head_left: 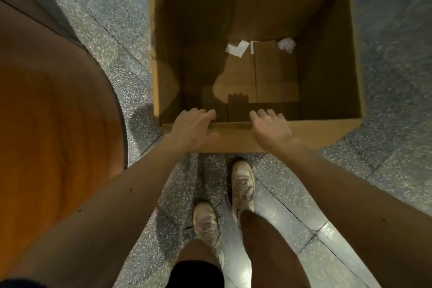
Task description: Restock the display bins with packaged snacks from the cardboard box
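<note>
Cardboard box (315, 133) open on floor (397, 77), directly ahead of both hands. Left hand (194, 128) and right hand (271, 128) side by side over near rim, fingers extended, loosely spread, gripping nothing. Beyond fingertips, on box bottom: 2 flat white paper scraps (236, 49), 1 crumpled wad (287, 45).

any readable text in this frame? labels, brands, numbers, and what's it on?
No readable text in this view.
Box: no print visible on its walls or floor.
Paper scraps: look blank.
Shoes: a dark mark on one side, too blurred to read.
</note>
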`<act>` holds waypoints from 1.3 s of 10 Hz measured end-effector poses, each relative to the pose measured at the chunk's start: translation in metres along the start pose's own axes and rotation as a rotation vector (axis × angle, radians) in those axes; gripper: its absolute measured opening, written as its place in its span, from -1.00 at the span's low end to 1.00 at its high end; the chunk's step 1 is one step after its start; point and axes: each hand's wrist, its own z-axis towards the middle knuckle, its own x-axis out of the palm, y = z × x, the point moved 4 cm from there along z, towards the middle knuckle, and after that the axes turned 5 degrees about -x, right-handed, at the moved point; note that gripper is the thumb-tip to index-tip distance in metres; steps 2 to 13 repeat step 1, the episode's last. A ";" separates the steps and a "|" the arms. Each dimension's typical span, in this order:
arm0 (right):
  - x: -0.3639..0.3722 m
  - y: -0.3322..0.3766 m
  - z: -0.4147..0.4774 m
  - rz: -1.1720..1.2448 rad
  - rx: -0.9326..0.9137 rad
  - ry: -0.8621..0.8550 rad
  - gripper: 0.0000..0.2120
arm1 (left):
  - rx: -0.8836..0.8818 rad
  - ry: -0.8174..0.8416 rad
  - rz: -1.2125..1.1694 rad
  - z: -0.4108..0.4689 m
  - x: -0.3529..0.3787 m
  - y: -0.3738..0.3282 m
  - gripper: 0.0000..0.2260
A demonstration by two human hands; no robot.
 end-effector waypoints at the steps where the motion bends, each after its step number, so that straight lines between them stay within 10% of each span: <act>1: -0.044 0.021 -0.045 0.022 -0.020 0.031 -0.57 | -0.096 -0.109 -0.240 -0.060 -0.050 -0.001 -0.63; 13: -0.044 0.021 -0.045 0.022 -0.020 0.031 -0.57 | -0.096 -0.109 -0.240 -0.060 -0.050 -0.001 -0.63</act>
